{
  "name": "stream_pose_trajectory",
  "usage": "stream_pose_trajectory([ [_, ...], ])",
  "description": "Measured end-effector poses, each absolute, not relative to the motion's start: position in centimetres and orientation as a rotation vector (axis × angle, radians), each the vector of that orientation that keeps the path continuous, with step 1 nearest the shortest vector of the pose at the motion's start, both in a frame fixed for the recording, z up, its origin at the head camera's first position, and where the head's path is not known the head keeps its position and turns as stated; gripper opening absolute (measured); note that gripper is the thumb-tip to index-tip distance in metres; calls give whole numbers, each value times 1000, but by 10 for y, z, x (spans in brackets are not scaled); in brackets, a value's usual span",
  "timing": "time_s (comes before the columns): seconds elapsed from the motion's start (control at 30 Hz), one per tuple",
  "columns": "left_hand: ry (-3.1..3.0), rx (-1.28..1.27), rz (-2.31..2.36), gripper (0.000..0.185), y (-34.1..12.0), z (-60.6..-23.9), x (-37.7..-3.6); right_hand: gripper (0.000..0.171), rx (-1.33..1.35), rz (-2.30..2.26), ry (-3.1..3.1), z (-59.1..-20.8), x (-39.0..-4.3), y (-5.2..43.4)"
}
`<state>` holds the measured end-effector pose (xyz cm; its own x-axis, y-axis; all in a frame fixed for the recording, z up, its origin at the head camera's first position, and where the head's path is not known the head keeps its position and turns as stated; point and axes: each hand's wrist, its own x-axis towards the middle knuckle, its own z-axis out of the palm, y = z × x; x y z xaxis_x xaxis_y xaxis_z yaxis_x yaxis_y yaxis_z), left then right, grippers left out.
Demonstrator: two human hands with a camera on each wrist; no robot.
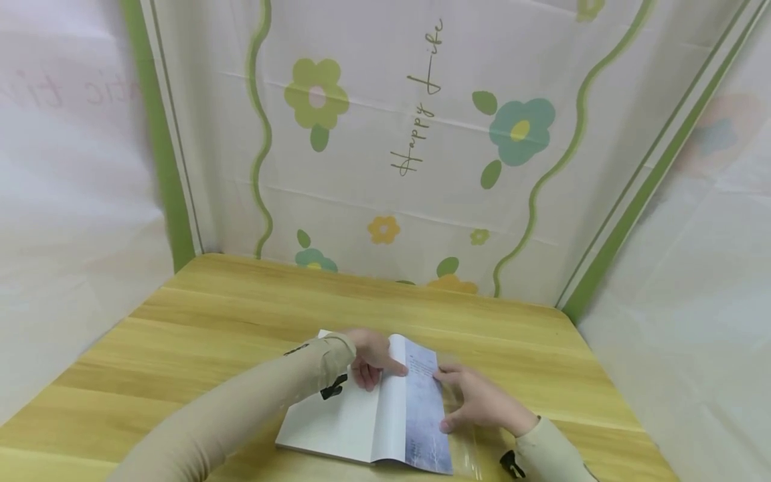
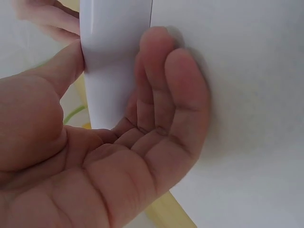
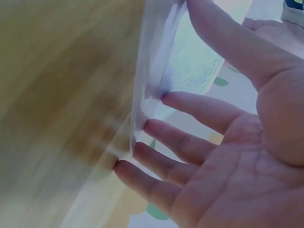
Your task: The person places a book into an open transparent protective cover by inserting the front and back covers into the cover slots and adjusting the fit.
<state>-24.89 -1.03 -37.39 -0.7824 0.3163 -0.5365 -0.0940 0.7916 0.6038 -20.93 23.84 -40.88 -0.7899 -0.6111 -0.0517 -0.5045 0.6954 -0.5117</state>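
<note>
Centrally, book (image 1: pixel 361 418) on table (image 1: pixel 199 314), between left hand (image 1: pixel 370 358), right hand (image 1: pixel 478 402).

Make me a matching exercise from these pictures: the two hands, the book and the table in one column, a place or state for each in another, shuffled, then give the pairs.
Things:
1. left hand
2. right hand
3. book
4. table

Places or states:
A. bare light wood, bearing everything else
B. lying flat, white with a blue flap on one side
C. on the clear plastic cover at the book's outer edge, fingers straight
D. at the book's far end, on the fold by the blue flap

Pairs: 1-D, 2-C, 3-B, 4-A
</note>
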Motion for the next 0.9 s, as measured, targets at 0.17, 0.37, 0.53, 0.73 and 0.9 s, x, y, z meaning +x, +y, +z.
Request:
stream_pose_trajectory([
  [0.17,2333,160,855,45,-9,-375,-249,96,-861,-717,2688,-411,-210,237],
  [0.37,2339,134,861,45,-9,-374,-249,94,-843,-725,2688,-411,-212,234],
  [0.53,2338,134,846,45,-7,-374,-249,96,-851,-723,2690,-410,-213,233],
  [0.73,2327,136,834,44,-6,-374,-250,97,-836,-698,2684,-409,-214,232],
  [0.9,2340,168,768,46,-6,-371,-251,99,-815,-692,2687,-409,-215,232],
])
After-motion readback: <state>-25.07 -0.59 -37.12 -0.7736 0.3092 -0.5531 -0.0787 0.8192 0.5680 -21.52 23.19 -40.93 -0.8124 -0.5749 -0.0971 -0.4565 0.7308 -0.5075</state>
